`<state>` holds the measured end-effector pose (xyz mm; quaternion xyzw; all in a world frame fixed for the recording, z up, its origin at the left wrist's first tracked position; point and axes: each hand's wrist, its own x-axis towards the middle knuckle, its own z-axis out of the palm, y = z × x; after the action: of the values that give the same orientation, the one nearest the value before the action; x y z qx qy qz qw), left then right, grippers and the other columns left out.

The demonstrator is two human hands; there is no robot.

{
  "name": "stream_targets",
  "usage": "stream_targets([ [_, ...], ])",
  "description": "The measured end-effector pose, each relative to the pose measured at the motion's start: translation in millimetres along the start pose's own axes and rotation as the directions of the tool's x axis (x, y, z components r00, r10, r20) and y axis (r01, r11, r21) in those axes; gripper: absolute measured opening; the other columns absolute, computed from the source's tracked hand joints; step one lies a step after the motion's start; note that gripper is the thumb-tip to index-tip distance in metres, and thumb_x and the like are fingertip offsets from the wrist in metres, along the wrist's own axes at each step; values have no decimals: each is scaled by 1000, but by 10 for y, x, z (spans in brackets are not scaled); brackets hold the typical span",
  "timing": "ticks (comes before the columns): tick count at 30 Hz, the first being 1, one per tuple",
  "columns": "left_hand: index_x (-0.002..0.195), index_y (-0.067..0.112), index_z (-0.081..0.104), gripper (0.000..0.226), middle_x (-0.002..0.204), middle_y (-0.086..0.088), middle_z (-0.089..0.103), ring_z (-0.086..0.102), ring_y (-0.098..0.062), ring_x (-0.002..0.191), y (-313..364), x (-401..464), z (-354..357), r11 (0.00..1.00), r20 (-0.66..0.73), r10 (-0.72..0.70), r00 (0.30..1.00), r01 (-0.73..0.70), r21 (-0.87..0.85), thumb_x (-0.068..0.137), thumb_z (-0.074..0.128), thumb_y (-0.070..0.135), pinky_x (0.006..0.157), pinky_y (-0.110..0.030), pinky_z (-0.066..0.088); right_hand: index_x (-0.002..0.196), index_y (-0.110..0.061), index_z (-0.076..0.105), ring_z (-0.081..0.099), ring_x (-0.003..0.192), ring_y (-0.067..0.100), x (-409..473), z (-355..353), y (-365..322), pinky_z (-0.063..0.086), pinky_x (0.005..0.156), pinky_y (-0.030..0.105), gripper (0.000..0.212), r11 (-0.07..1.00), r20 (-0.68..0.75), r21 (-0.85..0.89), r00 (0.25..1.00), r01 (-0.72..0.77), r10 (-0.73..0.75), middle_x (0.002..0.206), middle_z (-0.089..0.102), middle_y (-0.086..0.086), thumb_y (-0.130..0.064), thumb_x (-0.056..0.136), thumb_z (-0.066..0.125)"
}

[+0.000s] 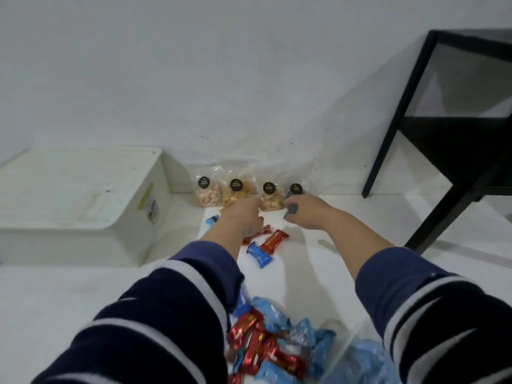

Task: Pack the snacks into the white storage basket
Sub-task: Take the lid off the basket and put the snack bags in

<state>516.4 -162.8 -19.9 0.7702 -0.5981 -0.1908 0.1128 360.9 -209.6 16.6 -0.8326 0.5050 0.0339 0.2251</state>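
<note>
Both hands reach out over a white floor. The left hand [243, 217] has its fingers curled down onto a red bar [256, 235], and it seems to hold it, though the fingertips are hidden. The right hand [302, 210] pinches a dark bag [293, 198] between its curled fingers. Just past the fingers, four clear bags stand in a row by the wall: a pink bag [208, 194], a yellow bag [238, 194], a tan bag [271, 199] and the dark one. Behind the left fingers lie an orange bar [274, 241] and a blue bar [260, 256]. The white basket [83, 200] sits far left of the fingers. A pile of bars [273, 345] lies near the sleeves [171, 314]. A black table [454, 128] stands to the right.
</note>
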Motion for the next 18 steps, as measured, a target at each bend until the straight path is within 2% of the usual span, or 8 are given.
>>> stream_targets([
  [4, 127, 26, 54, 36, 131, 2, 57, 52, -22, 121, -266, -756, -352, 996, -28, -89, 996, 90, 18, 92, 52, 22, 103, -40, 43, 141, -21, 44, 46, 131, 25, -471, -17, -519, 38, 105, 27, 50, 994, 64, -64, 994, 93, -89, 148, 44, 4, -26, 93, 55],
  [8, 124, 22, 56, 32, 130, -1, 57, 54, -22, 118, -696, -1440, -657, 986, -86, -167, 982, 166, -22, 93, 51, 21, 98, -30, 43, 144, -21, 41, 41, 135, 24, -887, 58, -1136, 34, 109, 32, 51, 976, 139, -94, 973, 197, -183, 153, 37, 3, -28, 95, 53],
  [12, 125, 24, 56, 32, 130, 1, 58, 53, -21, 120, -1217, -1999, -998, 971, -117, -237, 964, 236, -29, 93, 51, 24, 103, -36, 43, 145, -20, 39, 35, 139, 24, -1144, 263, -1806, 28, 112, 33, 51, 957, 197, -91, 947, 274, -253, 155, 32, 2, -31, 97, 50],
  [18, 122, 27, 58, 31, 127, 3, 57, 55, -19, 115, -2218, -2598, -1480, 957, -163, -287, 944, 276, -89, 92, 51, 24, 99, -35, 46, 144, -21, 41, 36, 138, 22, -1289, 583, -2760, 28, 111, 31, 50, 970, 173, -32, 957, 242, -233, 153, 34, 2, -33, 96, 51],
])
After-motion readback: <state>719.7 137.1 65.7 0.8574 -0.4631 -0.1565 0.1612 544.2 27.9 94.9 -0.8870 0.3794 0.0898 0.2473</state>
